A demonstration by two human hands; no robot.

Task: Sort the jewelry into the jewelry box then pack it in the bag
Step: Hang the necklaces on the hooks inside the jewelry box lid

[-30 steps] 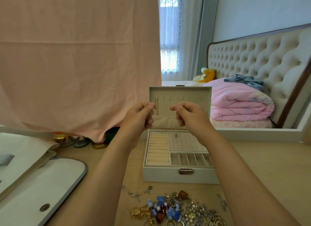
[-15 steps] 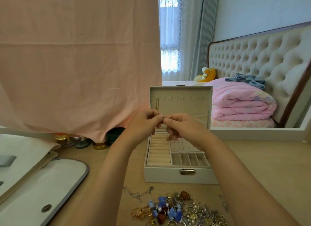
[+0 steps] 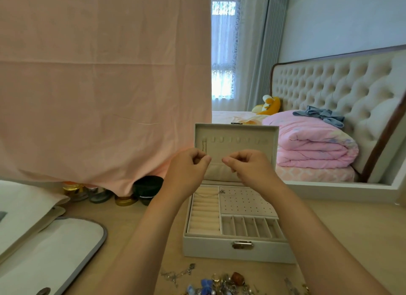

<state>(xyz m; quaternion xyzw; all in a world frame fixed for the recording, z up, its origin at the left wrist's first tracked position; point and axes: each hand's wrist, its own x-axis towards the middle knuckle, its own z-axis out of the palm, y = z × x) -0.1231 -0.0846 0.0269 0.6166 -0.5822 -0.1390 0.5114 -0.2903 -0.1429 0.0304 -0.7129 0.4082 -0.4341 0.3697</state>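
Now showing: one jewelry box (image 3: 237,250), one white bag (image 3: 55,250), one jewelry heap (image 3: 219,283), one thin chain (image 3: 222,191). Hovering: one left hand (image 3: 189,169), one right hand (image 3: 250,167). Hanging: one pink cloth (image 3: 98,86). Resting behind: one folded quilt (image 3: 307,145).

Soft daylight from the window (image 3: 223,50); mild blur, wide-angle bending at edges.

Bedroom of a home. A bed with a tufted headboard (image 3: 329,92) carries a folded pink quilt (image 3: 307,145) and a yellow plush toy (image 3: 269,104). Behind it is a window (image 3: 223,53) with a lace curtain and grey drapes (image 3: 265,42). Cosmetic jars (image 3: 125,199) stand on the wooden surface (image 3: 351,228) in the foreground.
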